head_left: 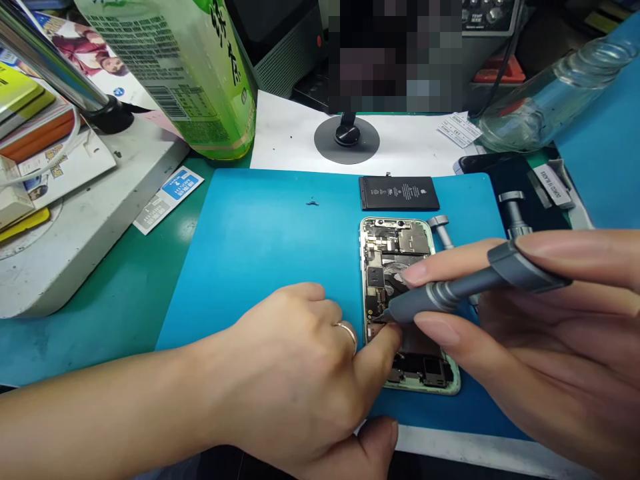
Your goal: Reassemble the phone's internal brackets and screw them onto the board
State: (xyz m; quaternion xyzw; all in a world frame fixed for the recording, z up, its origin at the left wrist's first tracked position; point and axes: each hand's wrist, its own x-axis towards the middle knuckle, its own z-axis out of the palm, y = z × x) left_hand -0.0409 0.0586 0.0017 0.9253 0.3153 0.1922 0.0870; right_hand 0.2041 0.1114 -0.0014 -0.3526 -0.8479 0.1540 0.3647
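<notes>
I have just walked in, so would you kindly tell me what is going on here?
An opened phone, its inner parts exposed, lies on a blue mat. The person's right hand holds a grey screwdriver, its tip at the phone's left side, while the left hand has a finger on the phone close by. A black battery lies just beyond the phone.

Before you, the phone (387, 267) lies on the mat (270, 247), the battery (400, 193) just behind it; beyond the mat, bottle (200, 87) at left, jar (545, 100) at right.
</notes>
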